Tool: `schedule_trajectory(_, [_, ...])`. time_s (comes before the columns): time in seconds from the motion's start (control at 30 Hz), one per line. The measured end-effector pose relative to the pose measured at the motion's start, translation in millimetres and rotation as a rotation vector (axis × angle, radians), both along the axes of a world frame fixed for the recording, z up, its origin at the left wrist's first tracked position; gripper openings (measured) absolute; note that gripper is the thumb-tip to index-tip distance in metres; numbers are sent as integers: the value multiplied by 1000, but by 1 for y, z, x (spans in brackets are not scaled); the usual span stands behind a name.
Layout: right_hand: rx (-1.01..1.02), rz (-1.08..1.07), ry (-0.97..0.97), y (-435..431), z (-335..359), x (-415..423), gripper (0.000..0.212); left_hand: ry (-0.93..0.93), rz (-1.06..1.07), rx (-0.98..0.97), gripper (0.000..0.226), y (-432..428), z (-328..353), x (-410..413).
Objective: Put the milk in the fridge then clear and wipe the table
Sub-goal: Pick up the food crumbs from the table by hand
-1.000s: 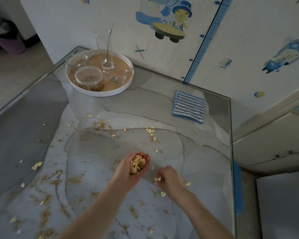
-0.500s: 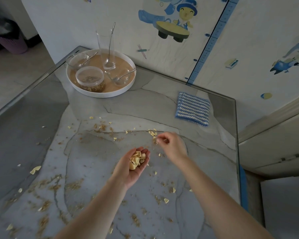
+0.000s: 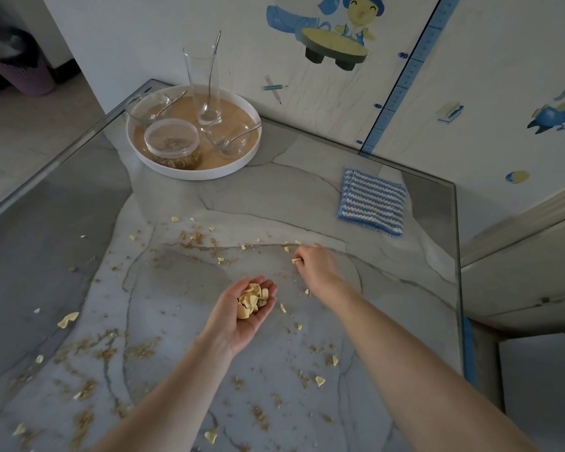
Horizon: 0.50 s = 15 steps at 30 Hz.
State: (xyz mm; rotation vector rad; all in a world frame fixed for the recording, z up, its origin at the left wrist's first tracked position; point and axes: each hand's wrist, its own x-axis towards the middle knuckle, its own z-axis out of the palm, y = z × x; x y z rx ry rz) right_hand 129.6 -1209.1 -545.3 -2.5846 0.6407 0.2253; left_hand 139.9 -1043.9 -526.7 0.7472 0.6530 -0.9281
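My left hand (image 3: 242,316) is palm up over the middle of the grey marble table (image 3: 307,197), cupping a pile of pale yellow cereal flakes (image 3: 253,300). Farther back and to the right, my right hand (image 3: 317,267) is down at the table surface and pinches one flake (image 3: 296,261) between its fingertips. Loose flakes (image 3: 67,319) and brown crumbs (image 3: 105,349) are scattered across the tabletop. A blue and white striped cloth (image 3: 371,202) lies folded near the table's far right corner. No milk is in view.
A round white tray (image 3: 190,172) at the table's far left corner holds a tall glass (image 3: 203,83) with a spoon, two glass bowls with spoons and a lidded container of cereal (image 3: 173,145). The wall with stickers runs behind; the glass table edge (image 3: 457,256) drops off at right.
My right hand went from the near table up to the far flakes and now pinches one there. My left hand kept its cupped pile and barely shifted.
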Motion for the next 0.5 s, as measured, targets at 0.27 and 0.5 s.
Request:
schedule_trajectory(0.27, [463, -133, -211, 51, 70, -54, 22, 2, -59, 1, 23, -8, 6, -20])
schedule_trajectory(0.5, [391, -242, -297, 53, 72, -103, 19, 27, -97, -54, 27, -16, 16, -39])
